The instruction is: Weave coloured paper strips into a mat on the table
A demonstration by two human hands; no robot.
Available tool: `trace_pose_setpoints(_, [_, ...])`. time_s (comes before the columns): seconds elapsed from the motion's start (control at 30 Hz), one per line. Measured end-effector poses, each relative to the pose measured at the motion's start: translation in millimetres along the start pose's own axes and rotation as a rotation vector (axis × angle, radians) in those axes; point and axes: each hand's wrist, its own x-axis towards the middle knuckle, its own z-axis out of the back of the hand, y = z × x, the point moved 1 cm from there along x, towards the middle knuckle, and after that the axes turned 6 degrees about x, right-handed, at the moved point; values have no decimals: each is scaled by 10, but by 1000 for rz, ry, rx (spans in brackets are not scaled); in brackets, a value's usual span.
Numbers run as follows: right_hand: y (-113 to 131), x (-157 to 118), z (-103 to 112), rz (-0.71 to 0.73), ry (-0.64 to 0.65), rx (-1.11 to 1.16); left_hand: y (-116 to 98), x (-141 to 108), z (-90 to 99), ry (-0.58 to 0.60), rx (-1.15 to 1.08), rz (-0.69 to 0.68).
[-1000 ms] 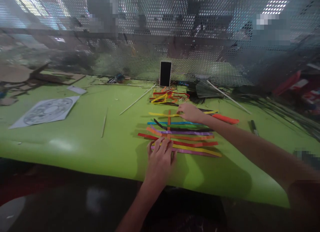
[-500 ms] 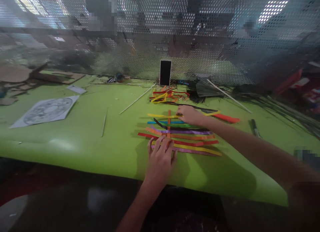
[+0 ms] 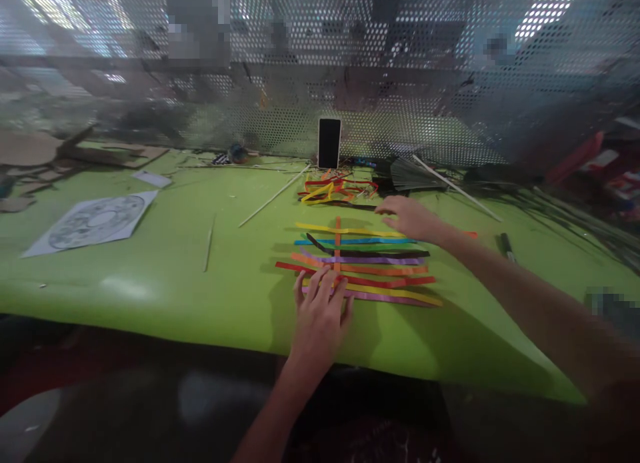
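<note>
Several coloured strips lie side by side across the table, among them a yellow strip (image 3: 350,231), a purple strip (image 3: 380,260) and a red strip (image 3: 400,282). An upright orange strip (image 3: 337,240) crosses them. My left hand (image 3: 320,310) rests on the near strips, fingers spread, over the lower end of the orange one. Higher up, my right hand (image 3: 413,220) hovers past the right end of the top yellow strip, thumb and fingers apart. Its fingertips are near a dark strip (image 3: 347,203), whose right part the hand hides.
A tangle of coloured strips (image 3: 333,188) lies before an upright phone (image 3: 329,143). Thin sticks (image 3: 275,195), a printed paper sheet (image 3: 95,220), cardboard pieces (image 3: 30,146) and a black marker (image 3: 507,247) lie around on the green table (image 3: 165,263). Perforated metal mesh (image 3: 290,103) stands behind.
My right hand has let go of the top yellow strip and moved right and slightly up. That strip now lies flat. My left hand stays in place.
</note>
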Motion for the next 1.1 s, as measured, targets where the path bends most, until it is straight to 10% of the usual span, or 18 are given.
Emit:
trace_pose_setpoints(0.17, [-895, -786, 100, -325, -10, -59, 1, -17, 29, -28, -29, -20])
trace_pose_setpoints(0.33, [-1181, -1225, 26, -361, -18, -46, 13, -37, 20, -26, -28, -18])
trace_pose_setpoints(0.7, [-1124, -978, -4, -221, -11, 119, 16, -28, 22, -38, -12, -29])
trace_pose_setpoints(0.87, [-1180, -886, 52, -195, 17, 173, 13, 89, 374, -48, -76, -148])
trace_pose_setpoints(1.1, [-1204, -973, 52, -217, -31, 234, 983, 1213, 703, 331, -223, -136])
